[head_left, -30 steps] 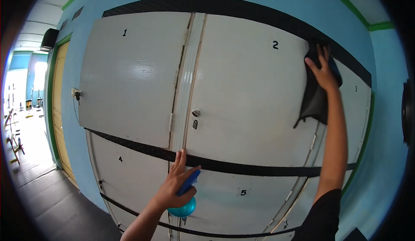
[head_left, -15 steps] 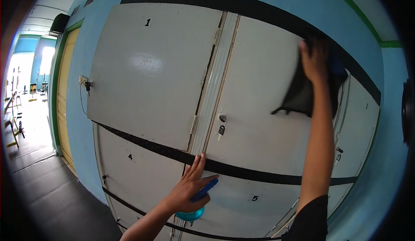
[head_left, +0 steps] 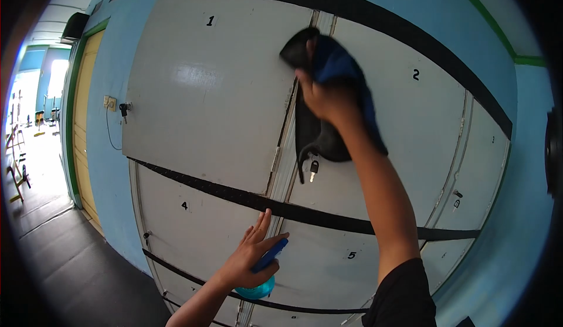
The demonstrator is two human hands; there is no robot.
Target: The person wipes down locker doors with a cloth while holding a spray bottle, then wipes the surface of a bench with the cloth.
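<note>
A black and blue cloth (head_left: 337,63) is spread under my right hand (head_left: 329,97), which presses it against the locker front at the strip between door 1 (head_left: 205,92) and door 2 (head_left: 404,128). Part of the cloth hangs down in a dark fold just above the key (head_left: 314,170) of door 2. Lower down, my left hand (head_left: 249,259) holds a spray bottle with a blue head (head_left: 270,255) and a teal body (head_left: 256,290). Its fingertips reach up to the black band (head_left: 240,197) under door 1, and the palm hides part of the bottle.
Keys on door 1 (head_left: 124,111) and door 3 (head_left: 457,199) stick out from the locker front. Below are door 4 (head_left: 199,221) and door 5 (head_left: 346,274). On the left are a yellow door (head_left: 89,122) and a bright room with gym equipment.
My right hand has swept the cloth leftward from the upper right of door 2 to the strip beside door 1, uncovering the number 2. My left hand stays low with the spray bottle.
</note>
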